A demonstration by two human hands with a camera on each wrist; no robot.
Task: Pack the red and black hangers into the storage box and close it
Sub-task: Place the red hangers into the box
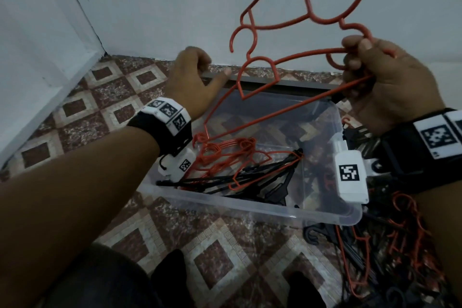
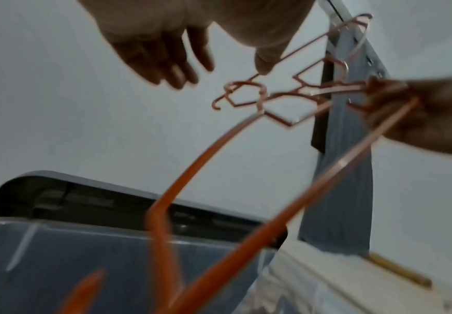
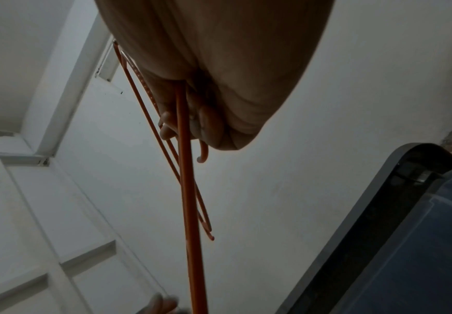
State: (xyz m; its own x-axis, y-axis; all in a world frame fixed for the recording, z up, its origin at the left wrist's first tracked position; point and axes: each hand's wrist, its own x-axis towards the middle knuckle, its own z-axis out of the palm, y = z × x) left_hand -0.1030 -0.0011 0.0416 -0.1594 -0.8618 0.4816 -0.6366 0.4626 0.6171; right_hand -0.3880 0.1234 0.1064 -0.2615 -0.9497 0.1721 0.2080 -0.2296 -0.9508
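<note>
My right hand [image 1: 362,70] grips a bunch of red wire hangers [image 1: 275,25] by their hooks and bars, held up over the clear storage box [image 1: 250,205]. One long hanger bar [image 1: 262,117] slants from that hand down into the box. My left hand [image 1: 215,67] hovers above the box's far left corner with relaxed fingers, its thumb close to the hangers, holding nothing. In the box lie several red hangers [image 1: 225,152] and black hangers [image 1: 250,180]. The right wrist view shows the right hand [image 3: 192,123] wrapped round a red bar [image 3: 189,201]. In the left wrist view the left hand [image 2: 219,72] is spread open.
The grey lid [image 1: 287,82] leans against the white wall behind the box. A tangled pile of red and black hangers [image 1: 387,245] lies on the patterned tile floor right of the box. A white door frame [image 1: 50,70] stands at the left. My feet [image 1: 170,275] are near the box's front.
</note>
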